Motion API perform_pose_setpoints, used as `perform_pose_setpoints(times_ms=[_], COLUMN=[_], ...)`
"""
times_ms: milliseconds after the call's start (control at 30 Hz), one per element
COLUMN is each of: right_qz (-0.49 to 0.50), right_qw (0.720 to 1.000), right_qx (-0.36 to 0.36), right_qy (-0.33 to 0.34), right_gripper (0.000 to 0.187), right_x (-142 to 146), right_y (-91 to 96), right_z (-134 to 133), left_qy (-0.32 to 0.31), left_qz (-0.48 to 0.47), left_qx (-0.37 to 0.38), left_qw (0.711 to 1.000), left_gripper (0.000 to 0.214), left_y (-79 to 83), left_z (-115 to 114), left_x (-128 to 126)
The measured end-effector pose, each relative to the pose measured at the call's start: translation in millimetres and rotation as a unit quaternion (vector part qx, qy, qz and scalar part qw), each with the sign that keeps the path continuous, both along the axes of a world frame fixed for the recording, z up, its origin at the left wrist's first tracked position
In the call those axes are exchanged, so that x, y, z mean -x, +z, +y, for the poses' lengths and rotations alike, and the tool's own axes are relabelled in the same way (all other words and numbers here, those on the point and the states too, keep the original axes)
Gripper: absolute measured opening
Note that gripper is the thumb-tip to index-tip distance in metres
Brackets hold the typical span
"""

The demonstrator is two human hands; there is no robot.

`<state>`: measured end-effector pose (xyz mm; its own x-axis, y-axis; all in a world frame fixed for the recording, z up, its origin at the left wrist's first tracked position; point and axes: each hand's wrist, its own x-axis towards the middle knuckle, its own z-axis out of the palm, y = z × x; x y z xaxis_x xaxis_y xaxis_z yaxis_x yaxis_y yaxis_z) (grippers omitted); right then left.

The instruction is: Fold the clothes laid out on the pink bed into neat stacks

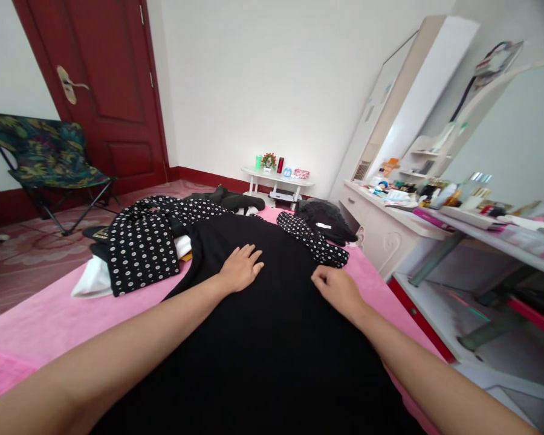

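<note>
A large black garment (272, 326) lies spread flat over a pink bed cover (45, 320) in front of me. My left hand (241, 267) rests flat on the upper part of the garment, fingers stretched out and slightly apart. My right hand (336, 286) lies on the same cloth to the right, fingers curled under in a loose pinch right beside a black sleeve with white dots (312, 239). What, if anything, the right fingers grip is hidden. A black top with white dots (140, 244) lies to the left of my left hand.
A white cloth (88, 279) pokes out under the dotted top. More dark clothes (324, 214) pile at the bed's far end. A folding chair (45, 160) and red door (104, 90) are at left. A cluttered white dresser (390, 217) stands at right, a small white table (276, 180) behind.
</note>
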<state>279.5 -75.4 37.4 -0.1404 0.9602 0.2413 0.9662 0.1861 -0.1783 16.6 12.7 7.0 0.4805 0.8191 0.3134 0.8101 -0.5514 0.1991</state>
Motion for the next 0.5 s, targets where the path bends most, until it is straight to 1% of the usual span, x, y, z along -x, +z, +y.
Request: perform_pose_setpoints(times_ms=[33,100,133,200,267,367,433,500], right_qz=[0.018,0.062,0.086,0.121,0.127,0.098,0.093,0.103], right_qw=[0.999,0.992,0.988,0.982,0.977,0.974,0.970,0.963], right_qx=[-0.017,-0.035,-0.031,-0.007,0.006,0.036,0.066,0.075], right_qy=[-0.037,-0.102,-0.123,-0.147,-0.170,-0.201,-0.216,-0.236], right_gripper=[0.017,0.018,0.019,0.025,0.029,0.036,0.045,0.048], right_x=[-15,-42,-52,-64,-67,-65,-64,-64], right_y=[-2.2,-10.7,-15.7,-24.4,-28.1,-24.9,-21.2,-18.9], right_z=[3,8,11,15,21,32,40,47], left_qy=[0.000,-0.011,-0.022,-0.033,-0.004,0.070,0.108,0.153], left_qz=[0.017,0.053,0.067,0.085,0.100,0.125,0.140,0.142], left_qx=[0.026,0.069,0.082,0.080,0.034,-0.080,-0.120,-0.129], left_qw=[1.000,0.996,0.994,0.993,0.994,0.986,0.977,0.970], left_gripper=[0.053,0.059,0.061,0.057,0.049,0.036,0.034,0.038], left_y=[-6.5,-9.7,-7.5,1.3,11.0,19.6,19.3,14.7], left_z=[0,2,2,0,-8,-26,-38,-46], left_x=[4,16,22,34,46,65,80,95])
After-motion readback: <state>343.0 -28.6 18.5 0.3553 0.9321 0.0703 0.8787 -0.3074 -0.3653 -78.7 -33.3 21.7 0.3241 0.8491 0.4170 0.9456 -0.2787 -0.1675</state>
